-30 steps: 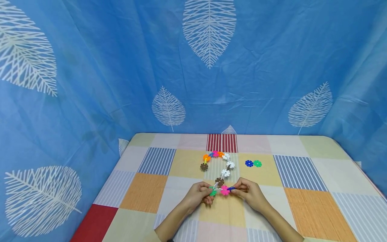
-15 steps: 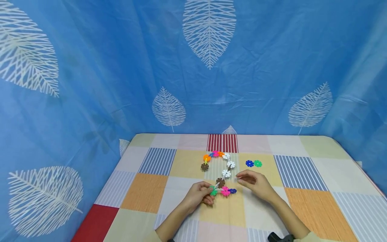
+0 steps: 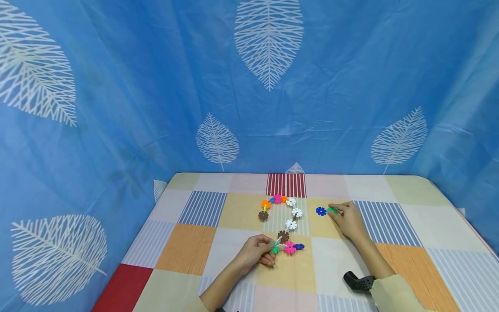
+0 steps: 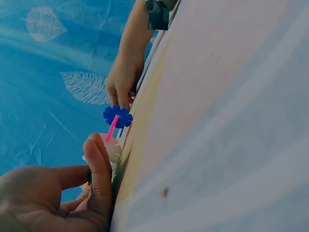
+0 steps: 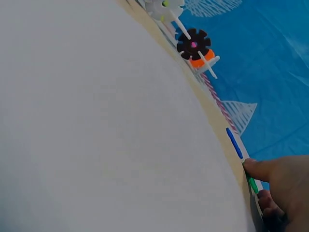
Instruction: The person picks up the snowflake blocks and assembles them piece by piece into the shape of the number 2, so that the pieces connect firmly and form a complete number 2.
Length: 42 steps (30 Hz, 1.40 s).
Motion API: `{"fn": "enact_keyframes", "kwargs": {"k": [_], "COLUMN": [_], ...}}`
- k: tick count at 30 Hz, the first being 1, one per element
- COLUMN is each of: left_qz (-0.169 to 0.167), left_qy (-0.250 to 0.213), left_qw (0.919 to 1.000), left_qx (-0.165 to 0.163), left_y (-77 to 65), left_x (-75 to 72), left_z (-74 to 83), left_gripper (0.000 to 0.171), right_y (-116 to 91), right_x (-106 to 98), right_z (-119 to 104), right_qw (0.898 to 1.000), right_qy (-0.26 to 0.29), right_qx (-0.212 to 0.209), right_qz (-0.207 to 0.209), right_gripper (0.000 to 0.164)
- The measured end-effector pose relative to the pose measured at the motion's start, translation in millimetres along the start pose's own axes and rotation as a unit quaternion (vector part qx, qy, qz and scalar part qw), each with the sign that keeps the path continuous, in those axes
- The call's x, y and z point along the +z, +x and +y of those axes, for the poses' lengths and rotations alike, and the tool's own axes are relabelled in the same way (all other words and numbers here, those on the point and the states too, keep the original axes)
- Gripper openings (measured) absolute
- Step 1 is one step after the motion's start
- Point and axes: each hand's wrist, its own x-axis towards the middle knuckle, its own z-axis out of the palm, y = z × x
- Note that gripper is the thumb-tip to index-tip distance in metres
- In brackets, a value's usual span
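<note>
A chain of notched plastic snowflake discs curves across the table in the head view. My left hand [image 3: 255, 251] pinches the green disc [image 3: 274, 248] near the chain's front corner, between thumb and fingers. From there a pink disc [image 3: 290, 248] and a dark blue disc [image 3: 299, 246] run to the right, while a brown disc [image 3: 283, 236] leads back to the white ones [image 3: 291, 224]. Farther right, my right hand [image 3: 348, 219] pinches a loose green disc [image 3: 332, 210] at its right edge; the right wrist view shows the thumb over that disc [image 5: 253, 185].
A loose blue disc [image 3: 321, 211] lies just left of the right fingertips. The chain's far end closes with a brown disc [image 3: 263, 216]. A patchwork cloth [image 3: 187, 251] covers the table, and a blue leaf-print curtain [image 3: 331, 86] hangs behind and beside it.
My right hand has let go of the dark blue disc at the chain's end and moved right and away to the loose green disc. My left hand has kept its hold.
</note>
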Motion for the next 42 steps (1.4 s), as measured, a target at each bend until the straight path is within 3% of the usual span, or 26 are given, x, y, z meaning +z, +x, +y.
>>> {"fn": "enact_keyframes", "kwargs": {"k": [5,7,9,11,13,15,17,19,23,25,33,42], "left_qz": [0.001,0.002,0.002,0.004,0.006,0.007,0.006,0.005,-0.001,-0.003,-0.007,-0.011], "left_qy": [-0.001,0.000,0.000,-0.001,0.000,0.001,0.001,0.001,0.005,0.009,0.013,0.017], "left_qw": [1.0000,1.0000,1.0000,1.0000,0.9999,0.9999,0.9999,0.9999,0.9998,0.9997,0.9995,0.9994], "left_qx": [0.002,0.002,0.005,0.008,0.010,0.013,0.013,0.015,0.020,0.024,0.026,0.026], "left_y": [-0.9,-0.9,-0.4,0.2,0.8,1.5,2.1,2.1,0.5,-0.4,-0.2,-0.2], "left_x": [1.4,1.5,1.2,0.7,0.0,-0.8,-1.3,-1.2,-0.2,0.2,0.8,-0.8], "left_z": [0.4,0.1,-0.6,-1.2,-1.5,-2.2,-2.6,-2.8,-2.1,-2.1,-4.3,-4.2], "left_gripper": [0.015,0.014,0.013,0.013,0.013,0.012,0.012,0.012,0.013,0.014,0.013,0.013], "right_y": [-6,-12,-19,-28,-38,-46,-53,-59,-65,-66,-71,-72], "right_x": [-3,-4,-5,-4,-2,1,4,6,12,15,18,18], "right_z": [-2,-5,-12,-23,-35,-48,-58,-67,-79,-83,-82,-82], "right_qw": [0.999,0.997,0.989,0.969,0.937,0.908,0.893,0.898,0.930,0.934,0.914,0.903], "right_qy": [0.012,0.053,0.130,0.224,0.314,0.367,0.386,0.366,0.285,0.267,0.323,0.343], "right_qx": [0.035,0.053,0.073,0.095,0.126,0.150,0.161,0.163,0.179,0.193,0.196,0.184], "right_qz": [0.021,0.016,-0.003,-0.041,-0.091,-0.134,-0.168,-0.180,-0.147,-0.135,-0.150,-0.179], "right_gripper": [0.025,0.027,0.029,0.034,0.038,0.040,0.040,0.036,0.025,0.021,0.027,0.027]}}
